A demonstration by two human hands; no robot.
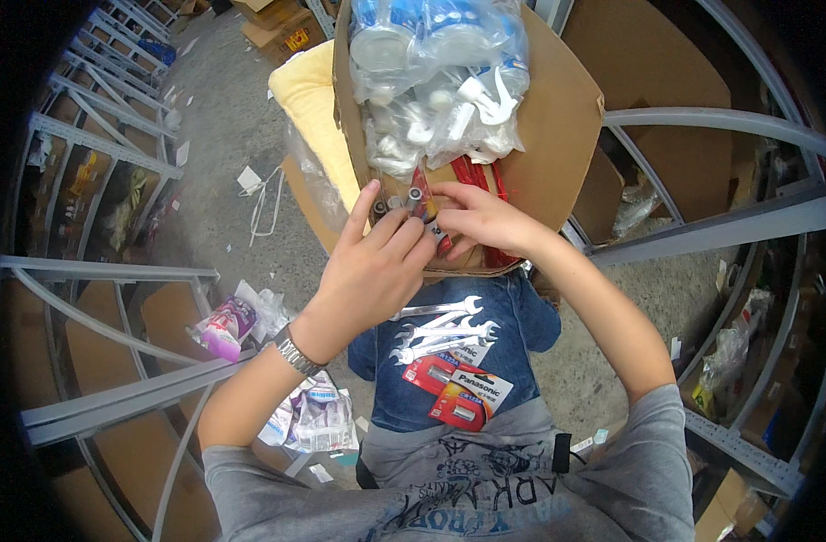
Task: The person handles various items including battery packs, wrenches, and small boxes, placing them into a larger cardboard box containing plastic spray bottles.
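Both hands are in the near end of an open cardboard box (562, 144). Of my left hand (377, 271), the index finger is stretched out and apart, and the other fingers bend toward small dark cylinders (415, 193) in clear wrapping. My right hand (485, 219) comes in from the right, its fingers curled round something small, partly red and black, whose kind is hidden. Red strips (472, 172) lie in the box beside it. On my lap rest several open-ended wrenches (445, 332) and red carded battery packs (472, 397).
Bagged clear containers and white spray nozzles (490, 99) fill the far part of the box. A yellow padded sheet (318, 117) lies along its left side. Metal shelving (115, 406) stands left and right. Purple packets (228, 327) and scraps lie at the left.
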